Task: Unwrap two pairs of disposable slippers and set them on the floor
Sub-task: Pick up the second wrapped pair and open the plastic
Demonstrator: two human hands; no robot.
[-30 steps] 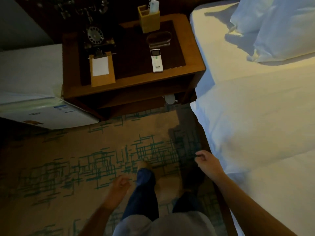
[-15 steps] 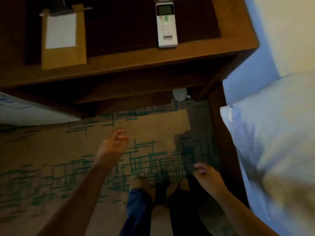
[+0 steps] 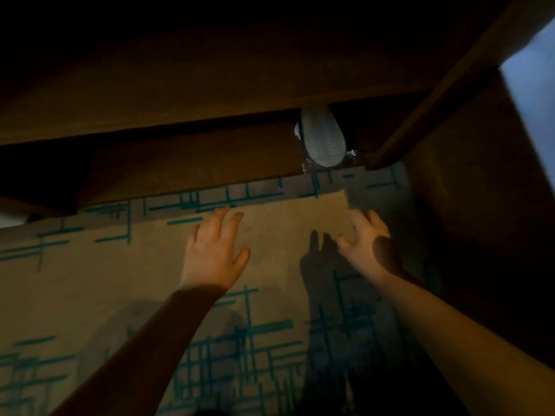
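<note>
A wrapped pale slipper (image 3: pixel 322 136), sole up in shiny clear plastic, sticks out of the lower shelf of the wooden nightstand (image 3: pixel 186 157); the rest of the pack is hidden in the dark shelf. My left hand (image 3: pixel 214 250) hovers over the carpet with fingers straight and spread, below and left of the slipper. My right hand (image 3: pixel 365 238) reaches forward with loosely curled fingers, holding nothing, just below and right of the slipper. Neither hand touches the pack.
Patterned beige carpet (image 3: pixel 90 280) with teal lines covers the floor. The nightstand's slanted leg (image 3: pixel 420 121) stands right of the slipper. A dark wooden bed base (image 3: pixel 480 205) rises on the right, with white bedding (image 3: pixel 534 79) above it.
The view has dropped low and close to the nightstand's bottom shelf. Both hands have moved forward toward the slipper pack, and my legs have left the view.
</note>
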